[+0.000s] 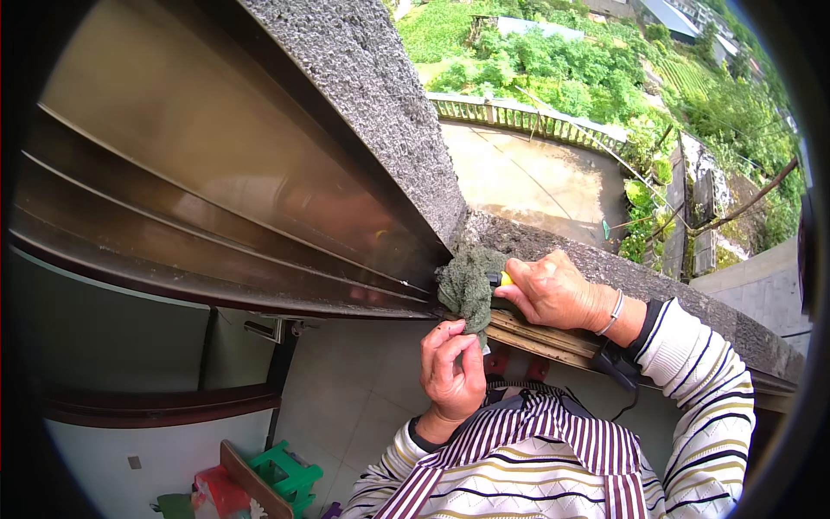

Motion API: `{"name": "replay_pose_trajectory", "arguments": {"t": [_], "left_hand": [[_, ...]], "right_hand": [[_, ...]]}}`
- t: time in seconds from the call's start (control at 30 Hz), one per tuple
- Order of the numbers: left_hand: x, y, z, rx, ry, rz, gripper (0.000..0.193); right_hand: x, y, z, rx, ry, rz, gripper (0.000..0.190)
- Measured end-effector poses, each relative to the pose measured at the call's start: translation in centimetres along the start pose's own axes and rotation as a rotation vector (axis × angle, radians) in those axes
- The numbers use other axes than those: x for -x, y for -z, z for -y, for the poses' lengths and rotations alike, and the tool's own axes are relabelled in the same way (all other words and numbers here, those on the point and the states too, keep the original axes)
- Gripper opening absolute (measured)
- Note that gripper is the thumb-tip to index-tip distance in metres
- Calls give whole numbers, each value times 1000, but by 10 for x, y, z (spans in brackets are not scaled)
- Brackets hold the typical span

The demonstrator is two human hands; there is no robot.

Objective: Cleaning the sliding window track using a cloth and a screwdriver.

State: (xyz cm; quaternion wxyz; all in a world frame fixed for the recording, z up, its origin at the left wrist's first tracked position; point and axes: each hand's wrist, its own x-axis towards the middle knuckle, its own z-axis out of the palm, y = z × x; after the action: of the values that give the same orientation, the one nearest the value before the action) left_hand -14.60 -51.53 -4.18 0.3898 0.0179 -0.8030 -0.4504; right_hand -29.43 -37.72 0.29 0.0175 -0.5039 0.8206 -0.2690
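A grey-green cloth (468, 280) is bunched in the corner where the window frame meets the sill. My right hand (559, 293) grips a yellow-and-black tool handle (499, 279) whose front end goes into the cloth, so its tip is hidden. With thumb and fingers, my left hand (454, 366) pinches the cloth's lower end just inside the window. Below my right hand runs a brownish window track (541, 338). The dark metal window frame (363, 256) rises to the left of the cloth.
Outside the frame are a rough grey stucco wall (382, 97) and a rough ledge (655, 292). Far below lies a terrace with a balustrade (519, 117). Indoors, a dark object with a cord (616, 366) sits by the track, and a green plastic stool (285, 477) stands at lower left.
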Motion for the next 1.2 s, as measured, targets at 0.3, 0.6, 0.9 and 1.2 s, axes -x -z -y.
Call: {"name": "replay_pose_trajectory", "arguments": {"t": [0.3, 0.6, 0.9, 1.2], "left_hand": [[-22, -15, -58, 378, -78, 163, 99], [1, 31, -64, 650, 611, 373, 68], [5, 111, -46, 516, 546, -245, 59], [19, 119, -12, 518, 714, -402, 53]], "right_hand": [[67, 58, 34, -136, -22, -207, 25], [99, 58, 81, -147, -130, 100, 33], [87, 86, 49, -47, -256, 260, 21], [36, 44, 45, 215, -92, 326, 49]]}}
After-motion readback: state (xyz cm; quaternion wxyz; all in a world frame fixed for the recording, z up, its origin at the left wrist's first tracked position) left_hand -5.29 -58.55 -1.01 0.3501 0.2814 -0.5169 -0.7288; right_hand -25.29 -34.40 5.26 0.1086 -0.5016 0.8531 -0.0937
